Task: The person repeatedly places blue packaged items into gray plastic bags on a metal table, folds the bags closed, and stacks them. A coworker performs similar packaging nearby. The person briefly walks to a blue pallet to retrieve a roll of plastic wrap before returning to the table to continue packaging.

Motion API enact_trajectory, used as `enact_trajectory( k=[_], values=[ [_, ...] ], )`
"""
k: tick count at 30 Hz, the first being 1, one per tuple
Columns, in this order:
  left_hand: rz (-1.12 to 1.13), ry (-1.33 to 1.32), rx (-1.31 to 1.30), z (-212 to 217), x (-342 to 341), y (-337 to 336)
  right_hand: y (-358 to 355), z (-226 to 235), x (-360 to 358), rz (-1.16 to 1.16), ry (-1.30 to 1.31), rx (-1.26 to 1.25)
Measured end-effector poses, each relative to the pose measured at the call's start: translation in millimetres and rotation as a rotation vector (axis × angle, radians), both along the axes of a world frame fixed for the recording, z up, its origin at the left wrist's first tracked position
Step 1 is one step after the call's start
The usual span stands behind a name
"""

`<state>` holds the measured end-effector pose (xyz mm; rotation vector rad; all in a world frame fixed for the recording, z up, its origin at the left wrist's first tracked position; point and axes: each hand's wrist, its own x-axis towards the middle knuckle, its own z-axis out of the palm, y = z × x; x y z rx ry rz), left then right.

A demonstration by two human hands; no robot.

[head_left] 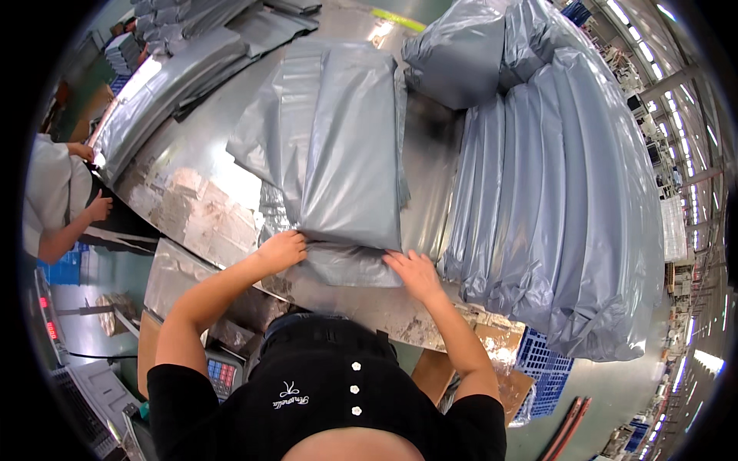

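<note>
A grey bag [354, 154] lies flat on the counter [432, 154] before the person, over looser grey sheeting [265, 138] fanning out to the left. The left hand [283, 251] seems to pinch its near left corner between closed fingers; the right hand [413, 274] touches the near right corner, but whether it grips cannot be told. Slick film could slip from a weak hold, and uneven pulling could skew the sheeting beneath.

Plastic bags [354, 146] on table [188, 157], centre; bag row [553, 200] to right; bag pile [181, 73] at left.
</note>
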<state>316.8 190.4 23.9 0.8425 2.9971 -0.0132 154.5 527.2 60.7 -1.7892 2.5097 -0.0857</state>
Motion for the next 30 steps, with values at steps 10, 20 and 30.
enact_trajectory(
  k=[10, 20, 30],
  values=[
    [0.860, -0.181, 0.998, -20.1, 17.6, -24.0, -6.1, -62.6, -52.7, -0.556, -0.596, -0.625],
    [1.274, 0.218, 2.254, -59.3, -95.6, 34.6, -118.1, -128.2, -93.0, -1.004, -1.032, -0.574],
    [0.905, 0.675, 1.871, 178.9, -118.5, 46.8, -105.5, 75.6, -101.0, -0.482, -1.752, -1.064]
  ],
)
